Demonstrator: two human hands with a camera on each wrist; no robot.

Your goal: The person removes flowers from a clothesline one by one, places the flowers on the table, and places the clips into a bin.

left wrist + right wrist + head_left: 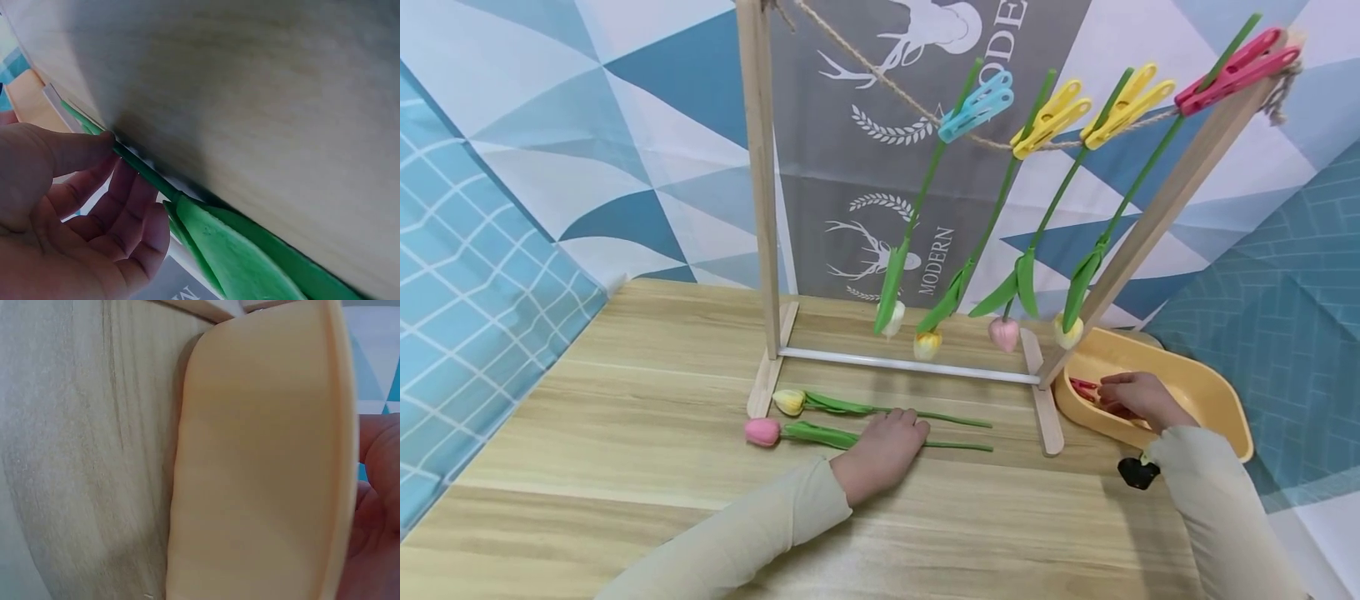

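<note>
My left hand pinches the green stem of the pink tulip between thumb and fingers, low over the table. Just behind it lies a yellow tulip, parallel to the pink one. At the right, my right hand reaches into the orange basin, its fingers beside red clips. In the right wrist view the basin wall hides most of that hand, so its hold cannot be made out.
Over the table stands a wooden frame with a rope. Several tulips hang heads down from it on blue, yellow and red clips. A white rod joins the frame's feet. Near my right wrist is a small black object.
</note>
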